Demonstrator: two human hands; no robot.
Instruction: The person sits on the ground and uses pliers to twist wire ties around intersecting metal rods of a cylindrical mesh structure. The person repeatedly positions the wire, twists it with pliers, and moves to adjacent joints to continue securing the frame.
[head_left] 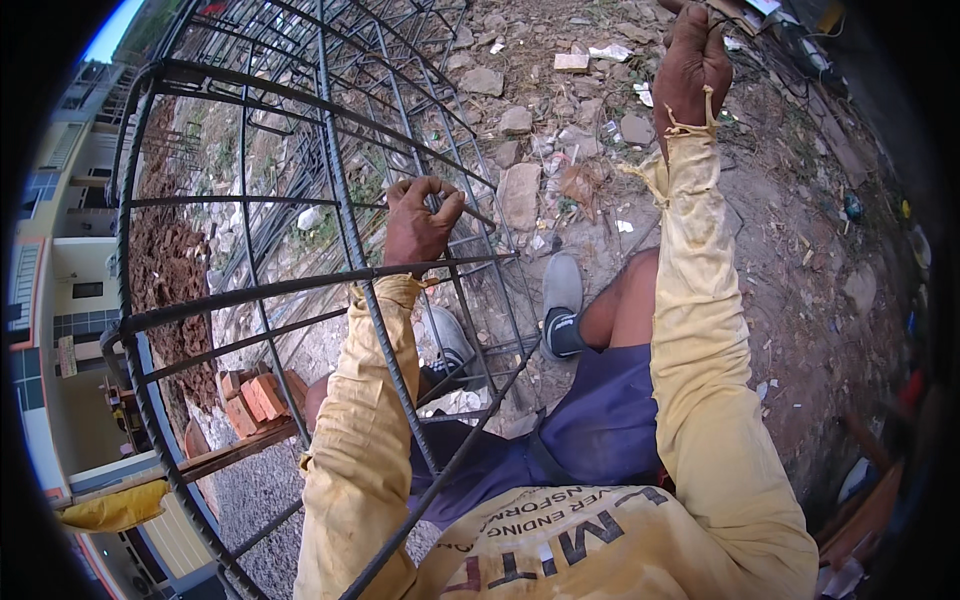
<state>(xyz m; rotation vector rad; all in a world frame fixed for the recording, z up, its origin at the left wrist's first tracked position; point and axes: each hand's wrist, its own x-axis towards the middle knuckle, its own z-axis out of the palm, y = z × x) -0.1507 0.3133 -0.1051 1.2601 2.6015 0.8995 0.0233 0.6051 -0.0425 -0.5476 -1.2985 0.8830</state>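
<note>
A cage of dark steel rebar (300, 285) fills the left and middle of the view, made of long ribbed bars tied through square stirrups. My left hand (420, 220) is closed around one of the bars near a stirrup corner, with a thin tie wire at its fingers. My right hand (695, 65) is raised at the upper right, fingers curled on something small and dark; what it is cannot be made out. Both arms wear yellow sleeves. My legs in blue shorts and grey shoes (560, 300) show below the cage.
The ground is bare dirt strewn with stones (520, 190), litter and scraps of paper. Red bricks (255, 400) lie at the lower left beside a wooden plank. More rebar lies on the ground beyond the cage. Buildings show at the far left.
</note>
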